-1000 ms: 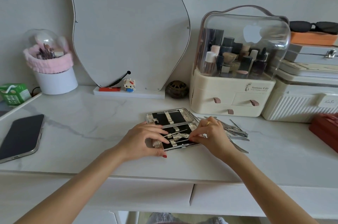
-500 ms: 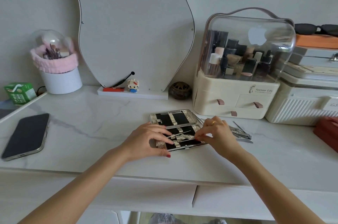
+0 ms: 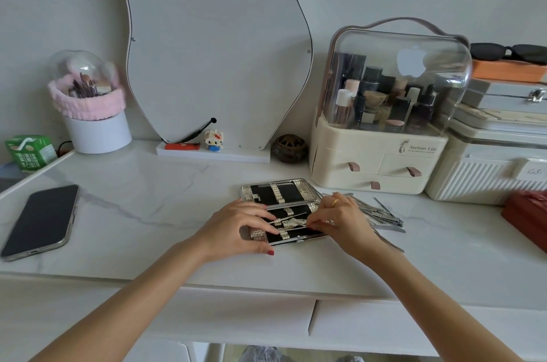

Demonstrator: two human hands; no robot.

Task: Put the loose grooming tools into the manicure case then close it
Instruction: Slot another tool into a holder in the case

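Left hand (image 3: 236,228) rests on the near left of the open manicure case (image 3: 284,210), fingers extended across the lining, pressing it steady. Right hand (image 3: 340,221) pinches a thin tool (image 3: 291,217) at its right end, feeding it under the elastic loops. The case lies flat on the marble table (image 3: 148,213), lid half beyond. The tool looks light, stiff, smooth and likely slippery; a hold near the end seems best. Beyond the right hand lies the pile of loose tools (image 3: 381,212), pointed and tangled, best lifted singly by the handles.
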